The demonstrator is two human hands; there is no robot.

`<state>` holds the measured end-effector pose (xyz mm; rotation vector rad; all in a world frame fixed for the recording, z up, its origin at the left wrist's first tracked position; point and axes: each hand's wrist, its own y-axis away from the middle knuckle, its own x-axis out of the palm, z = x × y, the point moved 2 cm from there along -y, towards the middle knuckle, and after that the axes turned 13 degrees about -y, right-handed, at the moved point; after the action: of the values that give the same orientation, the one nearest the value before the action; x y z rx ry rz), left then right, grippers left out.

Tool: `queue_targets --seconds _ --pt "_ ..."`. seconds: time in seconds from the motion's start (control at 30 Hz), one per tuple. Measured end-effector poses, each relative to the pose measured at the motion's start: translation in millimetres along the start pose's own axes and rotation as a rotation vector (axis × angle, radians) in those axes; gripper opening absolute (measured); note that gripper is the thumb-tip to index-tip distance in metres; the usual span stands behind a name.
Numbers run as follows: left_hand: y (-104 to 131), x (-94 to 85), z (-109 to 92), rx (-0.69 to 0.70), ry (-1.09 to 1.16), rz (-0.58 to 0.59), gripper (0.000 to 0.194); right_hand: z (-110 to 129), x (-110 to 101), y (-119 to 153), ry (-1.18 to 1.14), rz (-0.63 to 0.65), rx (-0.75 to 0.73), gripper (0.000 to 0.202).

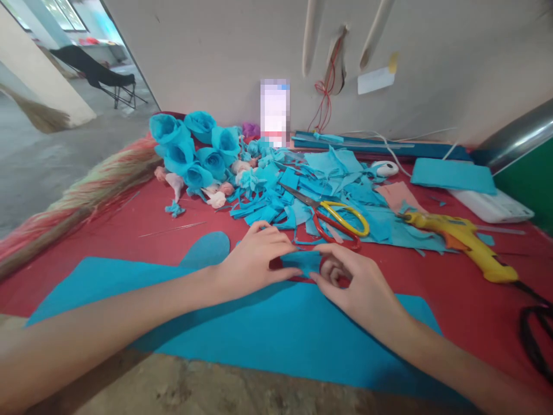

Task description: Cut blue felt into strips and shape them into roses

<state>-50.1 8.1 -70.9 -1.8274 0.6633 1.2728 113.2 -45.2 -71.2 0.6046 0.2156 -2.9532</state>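
Observation:
A small piece of blue paper (302, 263) is stretched between my two hands near the middle of the view. My left hand (259, 256) pinches its left end between thumb and fingers. At its right end my right hand (349, 271) grips it between thumb and forefinger, the other fingers curled. Below both hands a large blue sheet (259, 340) lies across the red surface (484, 305). A rounded blue paper piece (209, 249) rests beside my left hand. Scissors with red and yellow handles (341, 219) lie just beyond my hands.
Blue paper flowers (201, 147) stand at the back left. Blue scraps (268, 196) are heaped behind the scissors. A yellow glue gun (470, 239) with a black cord lies right. A blurred bright phone-like screen (275, 112) leans on the wall. A broom (86, 202) lies along the left edge.

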Motion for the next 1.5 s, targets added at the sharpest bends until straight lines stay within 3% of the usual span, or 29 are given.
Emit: queue_targets --seconds 0.17,0.37,0.6,0.77,1.03,1.23,1.5 --pt "2.5 1.9 -5.9 0.056 -0.011 0.005 0.021 -1.0 1.2 1.6 -0.053 0.018 0.012 0.021" --pt "3.0 4.9 -7.2 0.080 -0.009 0.054 0.016 -0.3 -0.2 2.4 -0.033 -0.037 -0.029 0.006" --pt "1.3 -1.4 -5.5 0.005 0.028 -0.064 0.010 7.6 -3.4 2.0 0.038 -0.128 -0.106 0.008" --pt "-0.5 -0.5 -4.9 0.003 0.065 0.059 0.014 1.7 -0.3 0.6 0.014 -0.032 -0.034 0.017" --pt "-0.6 3.9 -4.4 -0.005 0.072 0.098 0.018 2.6 0.7 -3.9 0.056 -0.027 -0.091 0.014" --pt "-0.8 1.2 -3.5 -0.202 0.185 0.031 0.027 -2.0 -0.4 -5.2 -0.043 -0.075 -0.018 0.011" --pt "-0.4 -4.5 -6.9 -0.088 0.253 -0.162 0.013 -5.6 0.3 -6.0 -0.017 -0.062 0.006 0.016"
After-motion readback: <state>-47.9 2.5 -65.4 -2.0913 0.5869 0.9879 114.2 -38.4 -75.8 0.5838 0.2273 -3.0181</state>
